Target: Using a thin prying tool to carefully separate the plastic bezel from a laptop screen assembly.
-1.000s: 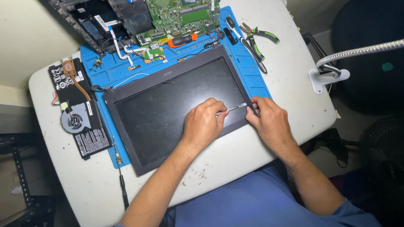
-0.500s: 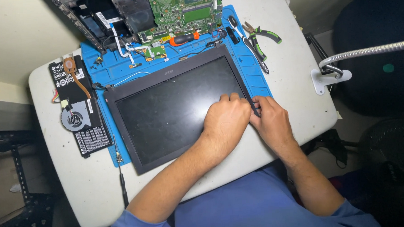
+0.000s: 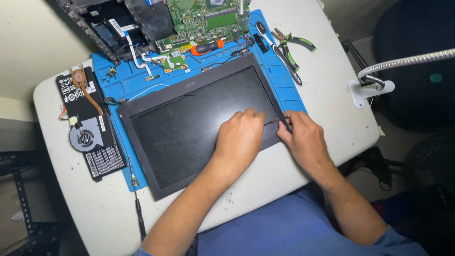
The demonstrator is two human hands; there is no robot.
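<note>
The screen panel lies flat and slightly skewed on the blue mat, its dark glass facing up and its black bezel running all the way round. Both hands work at the panel's right edge. The left hand rests palm-down on the glass near that edge, fingers curled together and pressing at the bezel. The right hand sits just off the panel's right side, fingers pinched shut on a thin tool whose tip lies at the bezel, between the two hands. What kind of tool it is I cannot tell; only a short, thin length shows.

Above the panel, at the mat's far edge, an orange-handled screwdriver lies beside a green motherboard sitting in an opened laptop base. Up and to the right of the panel lie tweezers and green-handled pliers, partly on the mat. To the left of the panel, off the mat, a black battery carries a fan with a copper heat pipe on top of it. Just below the panel's left corner a slim black screwdriver lies on the white table. Well to the right of the panel, a lamp's flexible metal neck is clamped at the table edge.
</note>
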